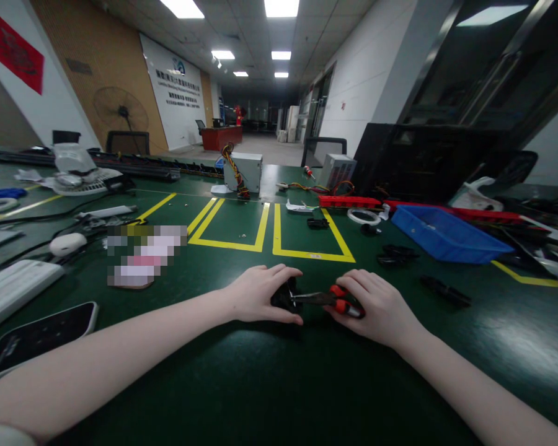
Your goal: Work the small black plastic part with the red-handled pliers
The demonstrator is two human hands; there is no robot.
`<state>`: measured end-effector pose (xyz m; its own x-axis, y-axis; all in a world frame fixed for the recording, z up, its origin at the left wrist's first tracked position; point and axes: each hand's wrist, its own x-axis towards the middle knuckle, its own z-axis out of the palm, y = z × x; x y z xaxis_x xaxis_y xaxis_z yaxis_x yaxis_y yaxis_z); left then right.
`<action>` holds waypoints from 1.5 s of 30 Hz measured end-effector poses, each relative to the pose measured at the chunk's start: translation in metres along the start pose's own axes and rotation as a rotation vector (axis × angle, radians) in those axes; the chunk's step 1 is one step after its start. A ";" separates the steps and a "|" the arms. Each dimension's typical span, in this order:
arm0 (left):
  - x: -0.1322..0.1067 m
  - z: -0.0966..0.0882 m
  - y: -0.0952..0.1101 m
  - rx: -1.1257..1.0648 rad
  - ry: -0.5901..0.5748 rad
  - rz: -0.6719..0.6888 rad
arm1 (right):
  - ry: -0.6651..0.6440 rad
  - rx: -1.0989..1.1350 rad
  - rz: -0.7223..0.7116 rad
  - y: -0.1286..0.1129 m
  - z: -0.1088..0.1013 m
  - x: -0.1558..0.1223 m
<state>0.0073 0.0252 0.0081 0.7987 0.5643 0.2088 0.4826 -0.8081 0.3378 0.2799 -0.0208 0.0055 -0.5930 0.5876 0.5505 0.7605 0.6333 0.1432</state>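
Note:
At the near middle of the green table, my left hand [265, 294] is closed around a small black part [284, 296], its thumb and fingers on either side. What the part is cannot be made out. My right hand [376, 303] grips needle-nose pliers [346, 303] by their red and black handles. The pliers point left, and their metal jaws reach the black part, at a small shiny piece on it. Whether the jaws are closed on that piece is too small to tell.
Yellow tape outlines [314, 256] mark the table beyond my hands. A blue tray [446, 235] and black pieces [445, 291] lie to the right. On the left are a phone-like device [41, 334], a white power strip [16, 291] and cables. Metal power supply boxes [248, 172] stand farther back.

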 end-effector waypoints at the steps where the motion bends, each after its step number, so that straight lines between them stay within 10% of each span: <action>1: 0.000 0.000 0.000 0.000 -0.002 -0.002 | -0.002 -0.001 0.003 0.000 0.000 0.000; 45: -0.002 0.003 0.001 -0.028 0.048 -0.001 | -0.165 0.056 0.028 -0.001 -0.002 0.003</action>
<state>0.0071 0.0226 0.0056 0.7800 0.5729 0.2519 0.4725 -0.8030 0.3631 0.2775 -0.0208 0.0082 -0.6108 0.6769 0.4108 0.7641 0.6400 0.0816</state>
